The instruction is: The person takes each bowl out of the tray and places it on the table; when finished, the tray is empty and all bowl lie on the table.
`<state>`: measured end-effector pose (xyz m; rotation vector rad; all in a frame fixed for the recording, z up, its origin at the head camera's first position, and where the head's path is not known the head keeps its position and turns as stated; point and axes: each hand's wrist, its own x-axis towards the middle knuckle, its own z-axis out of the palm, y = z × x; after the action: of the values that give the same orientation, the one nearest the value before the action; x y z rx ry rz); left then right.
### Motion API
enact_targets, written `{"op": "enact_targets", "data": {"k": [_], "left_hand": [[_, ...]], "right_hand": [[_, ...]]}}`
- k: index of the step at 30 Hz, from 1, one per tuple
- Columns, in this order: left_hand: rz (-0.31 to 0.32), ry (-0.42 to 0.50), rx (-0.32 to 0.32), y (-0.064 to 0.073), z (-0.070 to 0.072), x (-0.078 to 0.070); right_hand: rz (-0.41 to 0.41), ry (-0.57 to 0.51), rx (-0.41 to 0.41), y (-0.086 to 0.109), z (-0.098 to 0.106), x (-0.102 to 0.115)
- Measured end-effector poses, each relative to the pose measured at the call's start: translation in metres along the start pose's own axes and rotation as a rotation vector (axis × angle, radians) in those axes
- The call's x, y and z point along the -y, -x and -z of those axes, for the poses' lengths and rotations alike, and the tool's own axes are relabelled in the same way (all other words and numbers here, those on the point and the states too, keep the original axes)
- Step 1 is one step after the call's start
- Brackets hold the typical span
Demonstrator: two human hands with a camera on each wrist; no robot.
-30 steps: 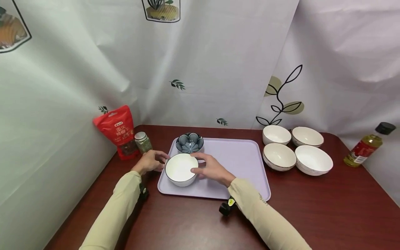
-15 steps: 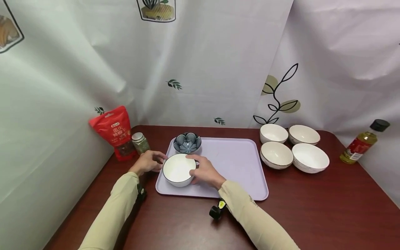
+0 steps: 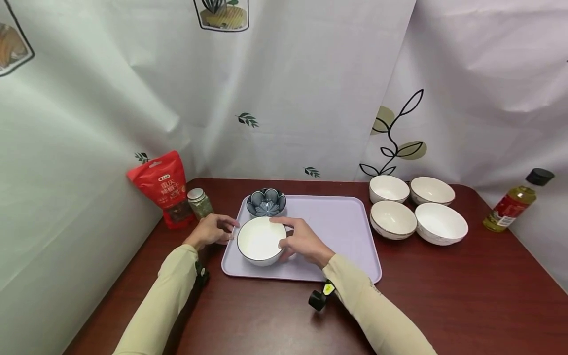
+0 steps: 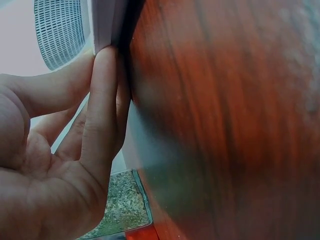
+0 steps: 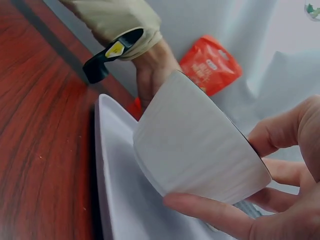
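A white bowl (image 3: 261, 240) with a dark rim is over the left part of a pale lilac tray (image 3: 337, 236). My right hand (image 3: 301, 242) grips its right side, with the thumb near the rim and fingers along the outer wall in the right wrist view. Whether its base touches the tray is unclear. At the tray's left edge, my left hand (image 3: 214, 230) pinches the rim between thumb and fingers; the left wrist view shows these fingers (image 4: 102, 95) against it. Behind the white bowl, a dark petal-patterned bowl (image 3: 267, 203) sits on the tray.
Several cream bowls (image 3: 392, 219) stand grouped right of the tray. An oil bottle (image 3: 512, 204) is at the far right. A red pouch (image 3: 166, 185) and a glass spice jar (image 3: 200, 203) stand beyond my left hand. A patterned white curtain (image 3: 284, 98) hangs behind the brown table (image 3: 257, 315).
The white bowl has shifted slightly right over the tray with my right hand on it. My left hand has stayed at the tray's left edge. The head view has turned slightly right.
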<state>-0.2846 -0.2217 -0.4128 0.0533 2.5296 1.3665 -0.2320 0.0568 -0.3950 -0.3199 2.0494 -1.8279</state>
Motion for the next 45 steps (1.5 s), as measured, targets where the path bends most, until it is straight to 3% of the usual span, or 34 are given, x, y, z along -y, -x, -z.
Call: {"op": "enact_targets", "data": {"k": [8, 13, 22, 30, 35, 45], "left_hand": [[-0.015, 0.003, -0.001, -0.001, 0.000, 0.001], [-0.022, 0.004, 0.006, -0.001, -0.001, 0.000], [-0.007, -0.017, 0.001, 0.002, -0.001, 0.001], [0.002, -0.014, 0.005, 0.002, 0.000, 0.001], [0.006, -0.007, 0.010, 0.001, -0.002, 0.000], [-0.012, 0.015, 0.018, -0.002, -0.001, 0.003]], "right_hand": [[0.003, -0.035, -0.012, 0.025, 0.026, 0.004], [0.032, -0.018, -0.007, 0.045, 0.052, 0.000], [0.003, -0.037, -0.012, 0.088, 0.104, -0.004], [0.017, 0.057, -0.072, 0.131, 0.146, -0.008], [0.036, 0.097, -0.081, 0.161, 0.175, -0.019], [0.078, 0.030, -0.025, 0.211, 0.226, -0.048]]}}
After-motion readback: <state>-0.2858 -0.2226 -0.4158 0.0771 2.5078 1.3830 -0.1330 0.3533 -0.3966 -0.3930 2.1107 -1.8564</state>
